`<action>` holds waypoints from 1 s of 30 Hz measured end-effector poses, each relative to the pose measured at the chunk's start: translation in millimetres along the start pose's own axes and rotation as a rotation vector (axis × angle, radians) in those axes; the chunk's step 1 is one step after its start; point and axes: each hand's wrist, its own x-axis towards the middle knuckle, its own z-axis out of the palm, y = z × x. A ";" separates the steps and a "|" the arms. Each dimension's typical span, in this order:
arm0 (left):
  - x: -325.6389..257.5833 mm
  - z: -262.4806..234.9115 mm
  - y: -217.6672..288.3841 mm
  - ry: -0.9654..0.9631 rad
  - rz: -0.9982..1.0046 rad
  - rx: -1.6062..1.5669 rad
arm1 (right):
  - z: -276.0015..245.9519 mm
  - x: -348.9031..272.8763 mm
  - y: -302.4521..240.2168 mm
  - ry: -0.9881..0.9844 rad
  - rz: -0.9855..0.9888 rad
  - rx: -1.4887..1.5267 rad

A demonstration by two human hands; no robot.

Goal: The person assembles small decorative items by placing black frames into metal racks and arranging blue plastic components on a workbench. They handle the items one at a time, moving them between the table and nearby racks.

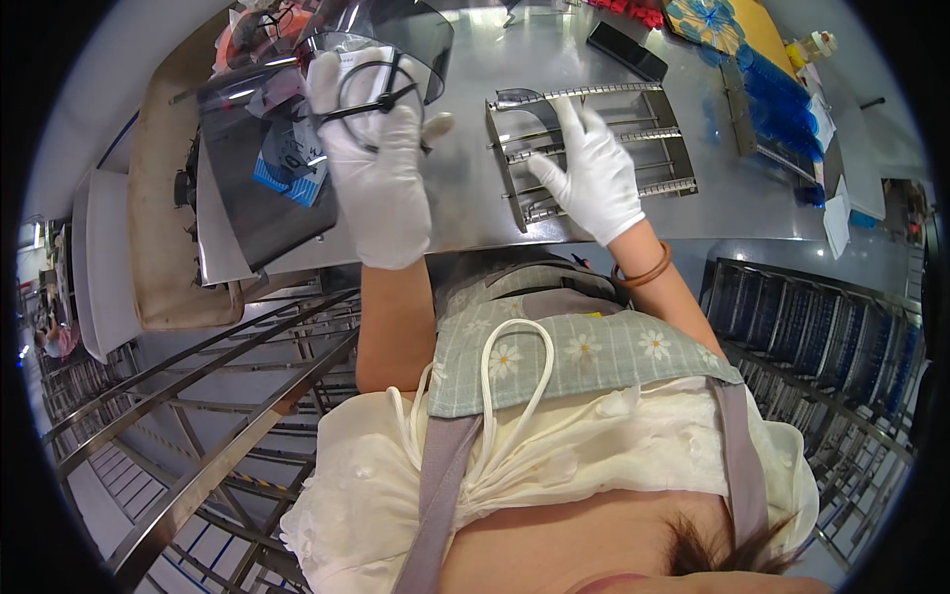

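Near the top left, my left hand (384, 183), in a white glove, is raised with its fingers curled around a round black frame (343, 112) crossed by thin dark bars. A white slip lies behind the frame. My right hand (594, 173), also gloved, is over a metal rack with notched rails (618, 135). Its thumb and forefinger meet the edge of a smoky see-through lens (526, 121), which stands at the rack's left end. Exactly how the fingertips grip that lens is hard to make out.
Dark tinted sheets and a blue-and-white packet (292, 163) lie on the left of the steel table (455, 213). A black phone-like block (627, 51) lies behind the rack. Blue translucent pieces (782, 104) stand at the right. Metal racks flank me below the table.
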 end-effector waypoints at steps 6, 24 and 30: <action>-27.9 28.4 10.5 -0.522 -0.186 -0.201 | -56.2 24.6 -23.1 0.340 -0.169 0.407; 17.8 -33.3 -23.0 0.015 -0.169 0.291 | 11.9 -14.6 64.0 -0.334 0.586 0.980; 12.6 -40.1 -37.7 0.101 -0.289 0.180 | 22.2 -15.2 59.1 -0.299 0.505 0.573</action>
